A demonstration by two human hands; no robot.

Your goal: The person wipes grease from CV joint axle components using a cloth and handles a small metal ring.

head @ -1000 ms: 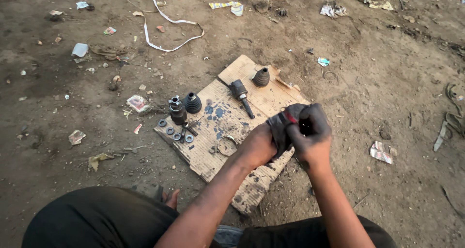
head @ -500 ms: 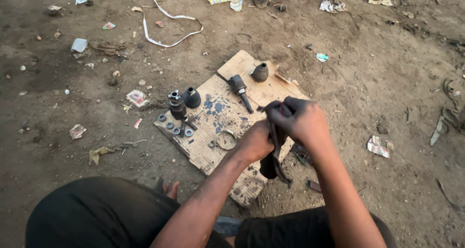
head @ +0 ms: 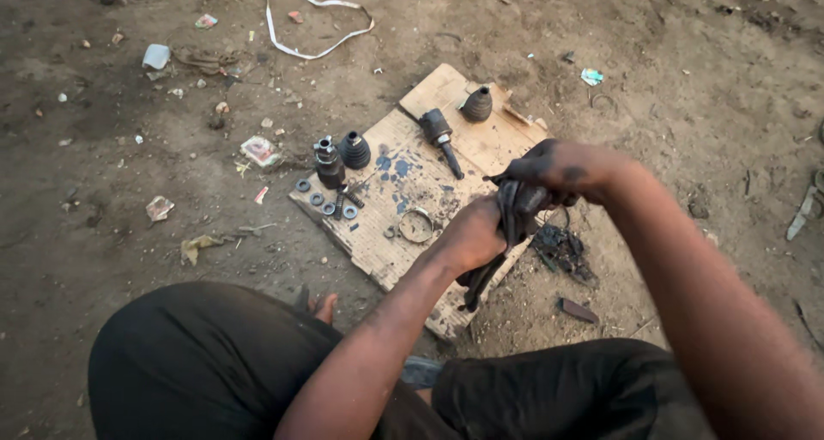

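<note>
littered dirt ground lies under a cardboard sheet [head: 378, 234], above which a greasy black rag [head: 506, 225], bunched up a second ago, is now drawn out taut and hanging between the clenched fingers of left hand [head: 472, 234] and right hand [head: 562, 169].

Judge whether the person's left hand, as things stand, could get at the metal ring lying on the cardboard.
Probably yes, once freed. The metal ring lies bare on the cardboard just beside the left hand, with nothing between them. But that hand and the right hand both grip a dark greasy rag.

Dim, flat, warm daylight without hard shadows or glare; slight softness and wide-angle stretch toward the edges.
</note>
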